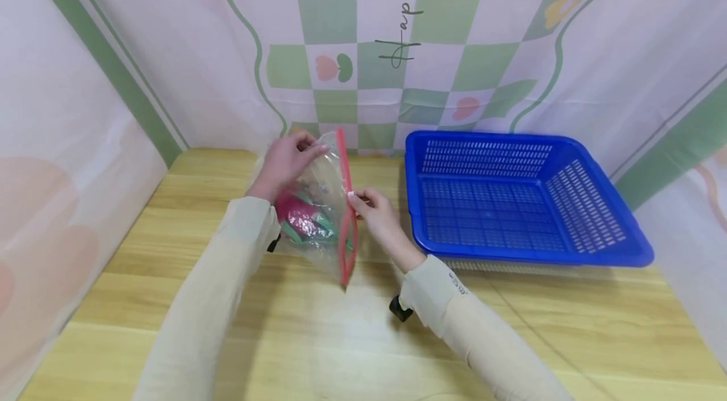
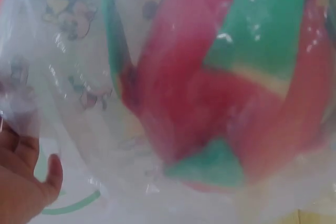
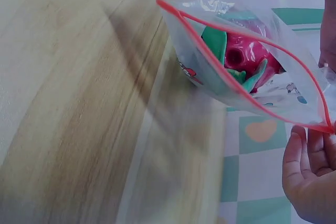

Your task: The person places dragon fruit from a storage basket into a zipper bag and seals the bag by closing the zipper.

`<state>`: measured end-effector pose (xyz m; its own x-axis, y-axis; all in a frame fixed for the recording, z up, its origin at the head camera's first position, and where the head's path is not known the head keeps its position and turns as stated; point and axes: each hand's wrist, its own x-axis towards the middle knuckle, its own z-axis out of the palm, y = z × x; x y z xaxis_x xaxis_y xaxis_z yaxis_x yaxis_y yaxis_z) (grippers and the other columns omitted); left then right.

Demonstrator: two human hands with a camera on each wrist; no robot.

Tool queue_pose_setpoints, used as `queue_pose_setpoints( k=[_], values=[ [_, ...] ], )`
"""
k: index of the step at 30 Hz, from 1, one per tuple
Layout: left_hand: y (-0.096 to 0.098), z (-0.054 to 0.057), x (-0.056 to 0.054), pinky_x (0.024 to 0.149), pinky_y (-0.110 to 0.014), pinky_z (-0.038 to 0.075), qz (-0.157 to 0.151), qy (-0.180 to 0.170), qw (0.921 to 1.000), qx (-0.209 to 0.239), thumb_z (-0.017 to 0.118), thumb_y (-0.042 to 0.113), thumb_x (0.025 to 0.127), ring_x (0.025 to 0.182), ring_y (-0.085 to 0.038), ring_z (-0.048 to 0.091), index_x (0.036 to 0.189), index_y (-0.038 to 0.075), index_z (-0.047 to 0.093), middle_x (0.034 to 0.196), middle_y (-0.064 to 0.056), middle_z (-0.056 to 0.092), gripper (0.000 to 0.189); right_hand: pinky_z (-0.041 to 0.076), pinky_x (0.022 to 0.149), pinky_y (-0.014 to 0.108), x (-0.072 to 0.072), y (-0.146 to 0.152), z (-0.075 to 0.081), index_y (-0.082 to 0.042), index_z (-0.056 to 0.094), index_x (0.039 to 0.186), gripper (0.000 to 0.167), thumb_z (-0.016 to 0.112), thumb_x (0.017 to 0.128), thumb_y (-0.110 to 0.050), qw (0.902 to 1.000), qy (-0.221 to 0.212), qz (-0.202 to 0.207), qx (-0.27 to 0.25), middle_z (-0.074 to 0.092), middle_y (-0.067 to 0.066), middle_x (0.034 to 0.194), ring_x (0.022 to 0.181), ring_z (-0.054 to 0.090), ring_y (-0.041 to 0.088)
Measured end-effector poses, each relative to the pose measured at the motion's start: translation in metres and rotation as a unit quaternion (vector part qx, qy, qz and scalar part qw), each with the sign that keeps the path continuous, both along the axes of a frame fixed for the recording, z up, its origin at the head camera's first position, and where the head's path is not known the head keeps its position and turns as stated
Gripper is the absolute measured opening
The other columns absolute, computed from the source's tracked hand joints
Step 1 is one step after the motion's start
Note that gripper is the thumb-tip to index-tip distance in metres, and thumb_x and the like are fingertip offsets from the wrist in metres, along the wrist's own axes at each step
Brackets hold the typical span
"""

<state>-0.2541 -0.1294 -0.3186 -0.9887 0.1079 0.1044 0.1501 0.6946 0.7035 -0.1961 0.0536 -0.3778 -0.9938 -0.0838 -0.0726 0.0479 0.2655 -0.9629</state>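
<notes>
A clear zip bag with a red zip edge and small printed figures is held above the table. Inside it lies a pink dragon fruit with green scales, which also fills much of the left wrist view. My left hand grips the bag's far upper part, near the zip. At the middle of the red zip edge, my right hand pinches the strip between thumb and fingers. On the near side of the right hand the bag's mouth gapes; beyond it the two strips lie together.
To the right stands a blue plastic basket with slotted walls. A thin dark line, perhaps a cable, crosses the wooden table at the right. Patterned cloth hangs behind the table and along both sides.
</notes>
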Motion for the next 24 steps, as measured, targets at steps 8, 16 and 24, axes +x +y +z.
queue_pose_setpoints(
  k=[8,16,24],
  values=[
    [0.002,0.002,-0.003,0.074,-0.030,0.043,0.099,0.025,0.9944,0.027,0.062,0.038,0.091,0.085,-0.021,0.056,0.099,0.009,0.065,0.098,-0.009,0.066,0.031,0.055,0.082,0.036,0.003,0.001,0.000,0.006,0.063,0.105,0.023,0.054,0.096,-0.013,0.9996,0.006,0.025,0.006,0.065,0.019,0.099,0.081,0.061,0.015],
    [-0.003,0.006,-0.004,0.096,-0.040,0.038,0.154,0.038,0.9861,0.051,0.062,0.038,0.091,0.089,-0.024,0.057,0.098,0.009,0.066,0.097,-0.009,0.066,0.031,0.055,0.078,0.030,0.009,0.004,-0.004,0.004,0.064,0.106,0.022,0.056,0.095,-0.013,0.9990,0.001,0.037,0.024,0.066,0.019,0.101,0.082,0.063,0.016],
    [-0.003,0.005,-0.004,0.109,-0.042,0.028,0.163,0.045,0.9848,0.041,0.063,0.037,0.091,0.087,-0.025,0.059,0.098,0.009,0.066,0.097,-0.010,0.068,0.030,0.053,0.072,0.025,0.017,0.008,-0.015,0.001,0.066,0.100,0.017,0.059,0.093,-0.012,0.9965,0.031,0.043,0.065,0.068,0.016,0.093,0.078,0.062,0.014]
  ],
)
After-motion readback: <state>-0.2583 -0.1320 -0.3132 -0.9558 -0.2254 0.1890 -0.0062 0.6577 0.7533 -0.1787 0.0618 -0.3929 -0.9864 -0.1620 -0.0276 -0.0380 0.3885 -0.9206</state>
